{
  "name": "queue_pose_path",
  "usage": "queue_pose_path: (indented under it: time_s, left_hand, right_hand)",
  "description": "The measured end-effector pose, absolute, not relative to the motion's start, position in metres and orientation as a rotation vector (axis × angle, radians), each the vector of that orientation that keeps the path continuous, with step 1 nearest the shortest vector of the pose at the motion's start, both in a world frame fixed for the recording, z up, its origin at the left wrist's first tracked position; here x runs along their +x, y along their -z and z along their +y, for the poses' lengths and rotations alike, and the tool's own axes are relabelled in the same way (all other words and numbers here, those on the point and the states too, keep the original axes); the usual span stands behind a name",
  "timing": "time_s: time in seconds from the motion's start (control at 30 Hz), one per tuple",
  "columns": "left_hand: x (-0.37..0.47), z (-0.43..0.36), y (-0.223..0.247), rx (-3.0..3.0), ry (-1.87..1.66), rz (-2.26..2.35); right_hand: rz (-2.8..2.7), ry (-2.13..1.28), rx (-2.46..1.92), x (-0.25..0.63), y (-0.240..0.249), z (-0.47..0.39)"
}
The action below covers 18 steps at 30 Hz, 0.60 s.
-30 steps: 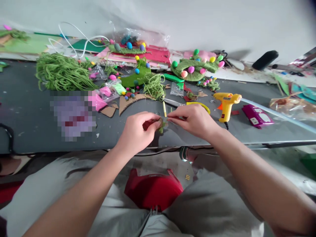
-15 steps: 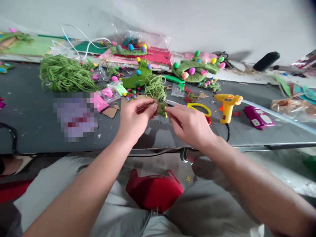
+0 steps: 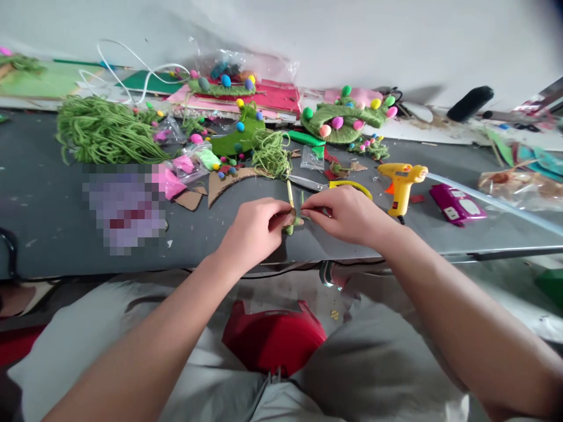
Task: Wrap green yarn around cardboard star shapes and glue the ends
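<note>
My left hand (image 3: 257,231) is closed in a pinch on a small green yarn-wrapped piece (image 3: 289,229), much of it hidden by the fingers. Just right of it, my right hand (image 3: 343,214) has thumb and forefinger pressed together, with a thin strand of green yarn (image 3: 302,200) sticking up at the fingertips. A pale yellow stick (image 3: 290,192) shows upright behind the left fingertips. Beyond both hands lies a loose tangle of green yarn (image 3: 271,153). Scissors (image 3: 308,184) with a yellow handle lie behind the right hand.
A curved cardboard piece (image 3: 229,183) lies behind the left hand. To the right are a yellow glue gun (image 3: 401,184) and a purple packet (image 3: 457,204). A green yarn bundle (image 3: 109,132) and pink bag (image 3: 170,181) are at left; a green wreath with coloured balls (image 3: 341,123) stands behind.
Both hands have come down nearer the table's front edge, and the left has turned over more. The cardboard and scissors blades behind them now show more. The view has shifted slightly.
</note>
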<state>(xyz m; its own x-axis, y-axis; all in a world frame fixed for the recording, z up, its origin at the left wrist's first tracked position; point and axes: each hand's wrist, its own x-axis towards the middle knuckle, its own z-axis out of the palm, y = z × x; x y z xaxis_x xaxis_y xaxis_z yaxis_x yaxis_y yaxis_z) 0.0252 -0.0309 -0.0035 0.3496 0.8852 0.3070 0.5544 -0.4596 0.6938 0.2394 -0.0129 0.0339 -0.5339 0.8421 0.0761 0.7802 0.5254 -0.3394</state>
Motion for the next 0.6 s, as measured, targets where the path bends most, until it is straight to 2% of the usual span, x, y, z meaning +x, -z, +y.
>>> queue_pose_path:
  time_s: [0.13, 0.4, 0.6]
  left_hand:
    - [0.027, -0.032, 0.008, 2.068, -0.998, 1.298]
    - [0.027, -0.021, 0.010, 1.262, -1.246, 1.210]
    - [0.023, -0.020, 0.010, 1.231, -1.125, 1.074]
  right_hand:
    - [-2.498, -0.337, -1.397, 0.229, -0.039, -0.027]
    - [-2.523, -0.356, -1.344, 0.221, -0.031, -0.038]
    - [-2.478, -0.560, -1.245, 0.234, -0.027, -0.022]
